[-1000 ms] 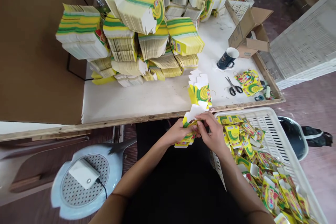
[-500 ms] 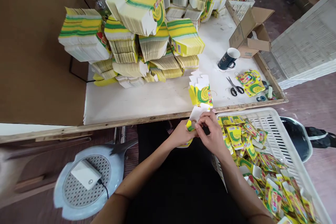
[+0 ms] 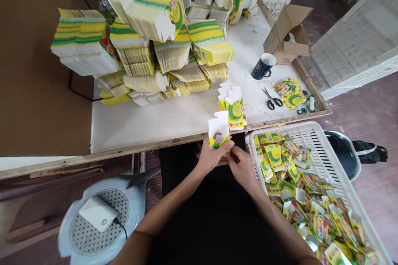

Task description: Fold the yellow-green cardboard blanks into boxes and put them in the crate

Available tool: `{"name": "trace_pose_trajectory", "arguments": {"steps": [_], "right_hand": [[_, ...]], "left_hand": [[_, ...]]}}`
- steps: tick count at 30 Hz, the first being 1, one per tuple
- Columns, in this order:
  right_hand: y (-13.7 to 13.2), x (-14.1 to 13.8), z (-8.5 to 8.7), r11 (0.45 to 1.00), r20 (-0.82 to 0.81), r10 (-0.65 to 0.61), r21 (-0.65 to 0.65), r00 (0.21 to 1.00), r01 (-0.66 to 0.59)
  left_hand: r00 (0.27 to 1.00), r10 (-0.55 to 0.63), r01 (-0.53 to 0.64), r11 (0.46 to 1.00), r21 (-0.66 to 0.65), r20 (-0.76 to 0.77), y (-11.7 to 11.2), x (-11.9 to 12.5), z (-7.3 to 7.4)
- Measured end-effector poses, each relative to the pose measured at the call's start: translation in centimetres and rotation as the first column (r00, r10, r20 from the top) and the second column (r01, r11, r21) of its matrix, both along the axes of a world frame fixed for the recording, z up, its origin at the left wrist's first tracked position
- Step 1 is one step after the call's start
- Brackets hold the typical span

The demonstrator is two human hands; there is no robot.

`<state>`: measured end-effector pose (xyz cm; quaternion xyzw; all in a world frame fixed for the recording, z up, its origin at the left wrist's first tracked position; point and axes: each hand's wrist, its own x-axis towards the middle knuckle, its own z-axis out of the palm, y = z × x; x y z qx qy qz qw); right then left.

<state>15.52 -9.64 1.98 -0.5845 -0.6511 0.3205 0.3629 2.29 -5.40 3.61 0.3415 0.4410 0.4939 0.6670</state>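
A small yellow-and-green carton (image 3: 218, 126) with white flaps stands upright at the table's front edge, its round cut-out facing me. My left hand (image 3: 212, 155) is closed around its lower left side, thumb across the front. At the carton's lower right, my right hand (image 3: 242, 167) pinches the bottom part with bent fingers; the exact contact is hidden behind the fingers. Just beyond, a few flat cartons (image 3: 236, 112) lie overlapping on the table.
Tall stacks of flat cartons (image 3: 149, 10) fill the table's back left. To the right are a dark mug (image 3: 259, 68), scissors (image 3: 271, 100), an open cardboard box (image 3: 287, 45) and printed packets (image 3: 290, 93). A white crate (image 3: 320, 140) of cartons stands at my right, a stool (image 3: 121, 190) at my left.
The carton has turned more upright, so its white flaps and cut-out now show. My right hand has moved down from its upper part to its lower end. The view has shifted slightly.
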Motion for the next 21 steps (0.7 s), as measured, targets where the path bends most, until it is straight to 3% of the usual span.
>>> {"name": "trace_pose_trajectory", "arguments": {"steps": [5,9,16,21], "right_hand": [[0.6,0.5,0.7,1.0,-0.117,-0.019,-0.025,0.993,0.016],[0.6,0.8,1.1,0.998,-0.18,-0.004,-0.059,0.984,-0.007],[0.4,1.1,0.5,0.992,-0.218,-0.018,-0.122,0.976,-0.009],[0.6,1.5,0.1,0.986,-0.19,-0.046,-0.165,0.981,0.014]], "left_hand": [[0.942,-0.299,0.277,0.949,0.148,0.154,-0.1,-1.6,-0.6],[0.908,-0.384,0.358,0.919,0.166,0.167,0.4,-2.3,-1.1],[0.926,-0.317,0.312,0.948,0.059,0.206,0.7,-1.4,-1.7],[0.952,-0.24,0.223,0.969,0.103,0.192,0.7,-1.1,-1.9]]}}
